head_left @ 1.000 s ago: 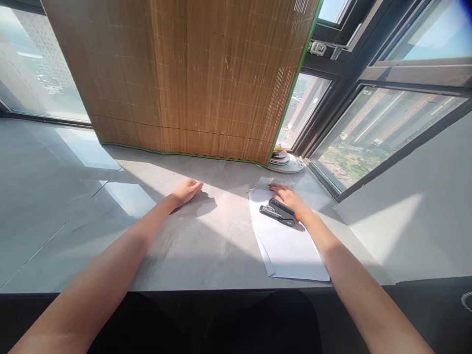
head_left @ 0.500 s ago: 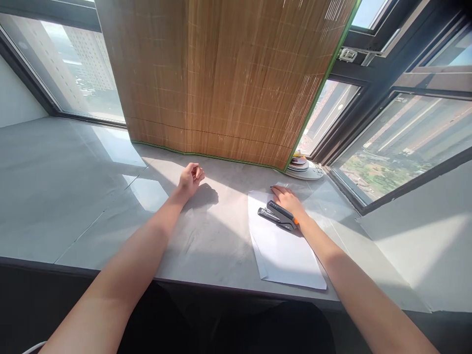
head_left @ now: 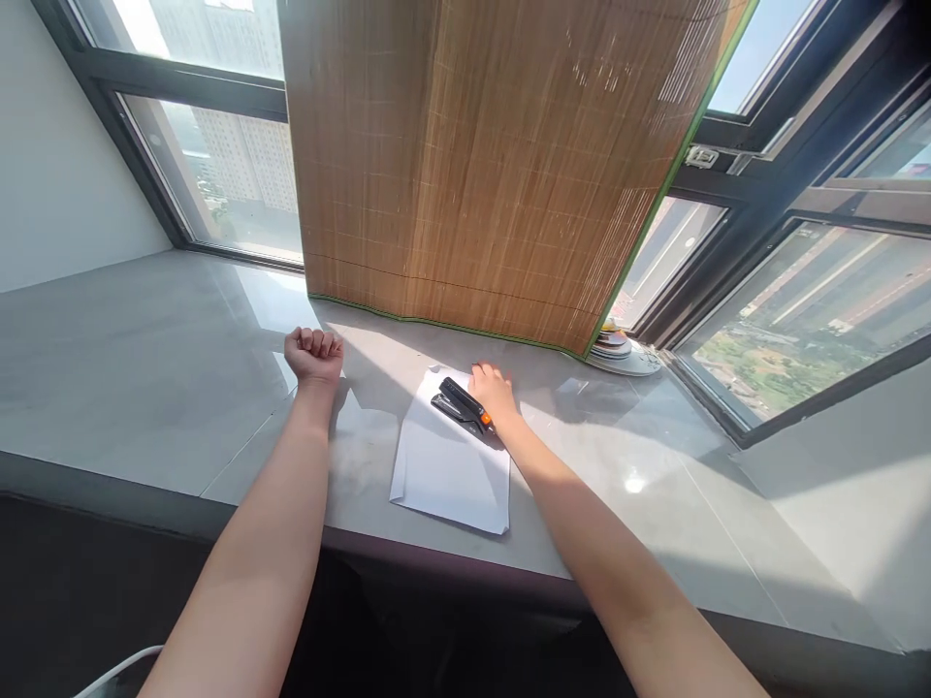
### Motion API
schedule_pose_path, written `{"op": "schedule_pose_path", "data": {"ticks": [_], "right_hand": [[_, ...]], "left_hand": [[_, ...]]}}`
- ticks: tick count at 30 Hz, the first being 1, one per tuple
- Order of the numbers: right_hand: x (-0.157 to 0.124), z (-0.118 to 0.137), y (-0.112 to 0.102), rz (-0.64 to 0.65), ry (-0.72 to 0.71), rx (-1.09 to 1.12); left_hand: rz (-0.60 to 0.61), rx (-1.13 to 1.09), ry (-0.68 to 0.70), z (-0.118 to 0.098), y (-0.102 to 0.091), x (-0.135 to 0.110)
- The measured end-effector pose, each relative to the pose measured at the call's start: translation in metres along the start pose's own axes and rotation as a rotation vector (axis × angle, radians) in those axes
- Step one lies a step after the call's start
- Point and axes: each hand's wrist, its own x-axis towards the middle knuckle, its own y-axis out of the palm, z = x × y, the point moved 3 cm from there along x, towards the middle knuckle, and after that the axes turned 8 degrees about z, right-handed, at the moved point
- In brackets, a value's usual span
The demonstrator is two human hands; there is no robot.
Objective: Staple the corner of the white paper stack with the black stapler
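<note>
Brightly daylit through windows (head_left: 807,320); crossed by shadows and glare (head_left: 634,482) on the ledge (head_left: 145,388); near-black below; wide-angle distorted toward edges.

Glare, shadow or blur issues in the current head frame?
Head view: sun reflects off the ledge, with a tight hotspot right of the right forearm. Head view: upper-left window pane partly washed out; space below the ledge nearly black. Head view: stapler outline readable against the white paper, its small markings too fine to read.
</note>
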Motion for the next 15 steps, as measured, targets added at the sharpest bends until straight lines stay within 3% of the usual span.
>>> {"op": "schedule_pose_path", "data": {"ticks": [4, 8, 12, 15], "right_hand": [[0.025, 0.07, 0.009, 0.059, -0.077, 0.01], [0.044, 0.116, 0.019, 0.066, -0.143, 0.018], [0.043, 0.134, 0.017, 0.032, -0.201, 0.042], [0.036, 0.127, -0.001, 0.006, -0.233, 0.076]], "left_hand": [[0.01, -0.008, -0.015, -0.012, -0.016, -0.001], [-0.006, -0.013, -0.016, -0.003, -0.012, -0.001], [0.057, 0.048, -0.075, 0.004, -0.003, 0.001], [0.076, 0.112, -0.086, 0.003, -0.002, 0.001]]}}
